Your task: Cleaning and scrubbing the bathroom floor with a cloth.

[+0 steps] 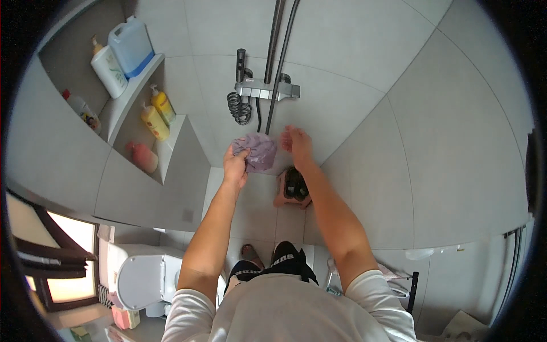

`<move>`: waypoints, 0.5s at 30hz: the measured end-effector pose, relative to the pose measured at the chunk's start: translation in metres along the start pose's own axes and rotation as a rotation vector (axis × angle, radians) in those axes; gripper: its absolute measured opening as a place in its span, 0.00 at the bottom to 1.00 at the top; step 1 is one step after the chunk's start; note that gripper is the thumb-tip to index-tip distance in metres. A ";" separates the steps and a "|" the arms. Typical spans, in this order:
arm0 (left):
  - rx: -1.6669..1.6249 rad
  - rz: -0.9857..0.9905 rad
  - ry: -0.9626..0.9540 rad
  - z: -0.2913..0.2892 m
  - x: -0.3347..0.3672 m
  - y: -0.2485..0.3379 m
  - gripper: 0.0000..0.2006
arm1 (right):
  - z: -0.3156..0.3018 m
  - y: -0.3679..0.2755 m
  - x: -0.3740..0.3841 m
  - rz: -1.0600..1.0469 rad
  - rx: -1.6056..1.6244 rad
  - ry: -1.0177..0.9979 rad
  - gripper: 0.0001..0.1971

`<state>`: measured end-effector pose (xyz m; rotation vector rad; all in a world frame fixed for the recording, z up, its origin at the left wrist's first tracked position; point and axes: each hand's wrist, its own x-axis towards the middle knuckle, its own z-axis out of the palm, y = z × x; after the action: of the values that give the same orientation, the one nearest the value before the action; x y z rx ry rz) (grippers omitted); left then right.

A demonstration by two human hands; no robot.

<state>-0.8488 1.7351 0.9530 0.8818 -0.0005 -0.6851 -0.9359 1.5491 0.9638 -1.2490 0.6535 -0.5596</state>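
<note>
My left hand [235, 166] grips a crumpled purple cloth [261, 153] by its left side, thumb on top. Thin and wrinkled, the cloth has a few small reddish marks near its upper left. Just right of it, apart from the cloth, my right hand [298, 147] is raised with loosely bent, slightly blurred fingers and nothing visible in them. Both hands are held out in front of the shower wall, below a grey shower mixer [268, 88] with a coiled black hose [239, 109].
A pink stool or crate [292, 200] with dark items stands on the floor below my right forearm. Wall shelves at the left hold a blue jug [130, 47], a white pump bottle [109, 71] and yellow bottles [155, 122]. A white toilet [147, 282] is at lower left.
</note>
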 end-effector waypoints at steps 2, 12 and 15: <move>0.041 0.013 0.004 -0.005 0.021 0.000 0.16 | 0.007 -0.009 0.030 -0.004 0.050 0.040 0.20; 0.162 0.046 0.010 -0.011 0.081 -0.004 0.17 | 0.008 -0.005 0.154 0.004 0.344 0.165 0.20; 0.104 0.019 0.085 0.003 0.088 0.004 0.16 | 0.003 0.009 0.162 -0.095 0.432 0.143 0.19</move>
<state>-0.7779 1.6869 0.9340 1.0092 0.0316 -0.6337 -0.8212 1.4391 0.9320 -0.8419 0.5561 -0.8264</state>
